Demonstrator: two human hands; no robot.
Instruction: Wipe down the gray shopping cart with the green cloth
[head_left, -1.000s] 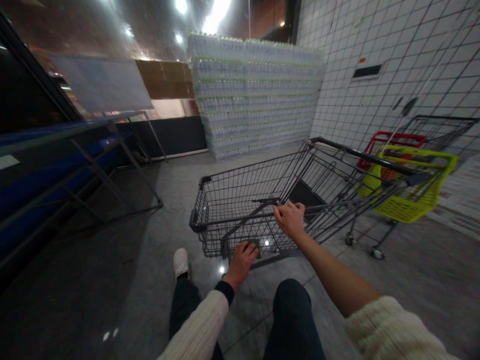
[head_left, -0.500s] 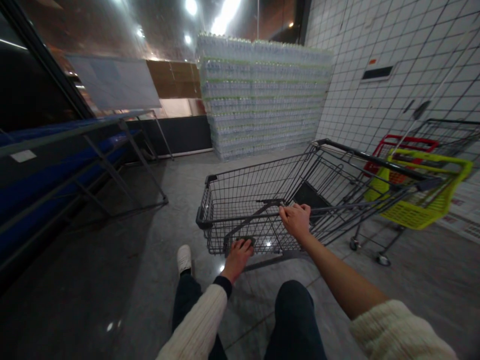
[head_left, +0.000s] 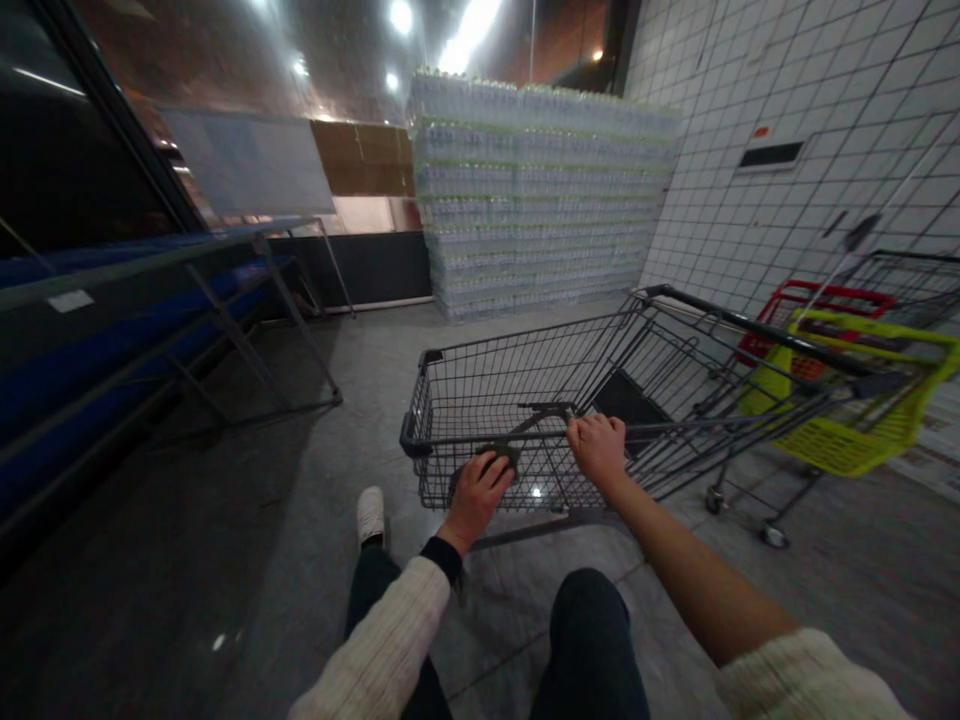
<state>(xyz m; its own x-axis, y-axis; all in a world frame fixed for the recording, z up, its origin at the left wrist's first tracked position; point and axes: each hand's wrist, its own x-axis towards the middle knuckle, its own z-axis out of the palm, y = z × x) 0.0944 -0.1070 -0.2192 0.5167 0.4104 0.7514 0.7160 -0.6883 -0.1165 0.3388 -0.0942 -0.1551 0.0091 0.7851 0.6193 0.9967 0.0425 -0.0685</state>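
Note:
Both my hands are on a dark wire shopping cart [head_left: 495,395] straight ahead of me. My right hand [head_left: 598,450] is closed around the cart's near top rail [head_left: 675,430]. My left hand [head_left: 476,497] rests lower, over a small grey-green grip [head_left: 499,456] on the cart's near end, with its fingers curled on it. White knitted sleeves cover my forearms. Dark trousers and a white shoe [head_left: 370,515] show below my hands.
A tall shrink-wrapped stack of bottled water [head_left: 536,195] stands against a white tiled wall [head_left: 825,130]. Nested carts with yellow and red baskets [head_left: 847,430] stand at the right. A metal-legged blue display rack [head_left: 150,320] runs along the left.
The whole scene has shifted slightly right in view, the cart with it. My hands have stayed on the cart, and my left hand sits a little higher on the grip.

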